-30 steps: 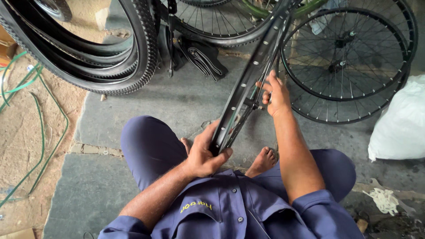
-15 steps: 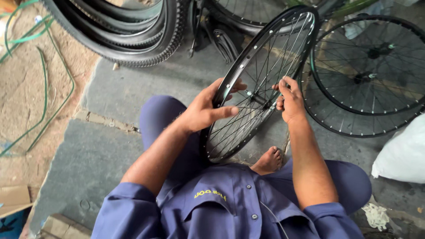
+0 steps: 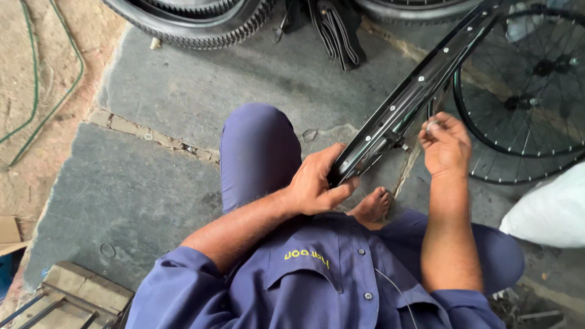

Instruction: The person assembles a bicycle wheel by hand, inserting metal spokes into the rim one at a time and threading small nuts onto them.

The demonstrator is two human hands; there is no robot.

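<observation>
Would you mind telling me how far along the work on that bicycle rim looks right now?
Done: the rim is bare, without a tyre. In hand: the left hand grips its lower end, and the right hand pinches a small part beside it. Left: tyres lie unmounted on the ground.

The person wears a blue-purple work shirt (image 3: 317, 286) with short sleeves, small buttons and yellow stitching, matching trousers (image 3: 259, 152), and no shoes.

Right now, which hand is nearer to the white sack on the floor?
Right. The right hand is by the rim just left of the white sack; the left hand grips the rim's lower end, farther left.
</observation>
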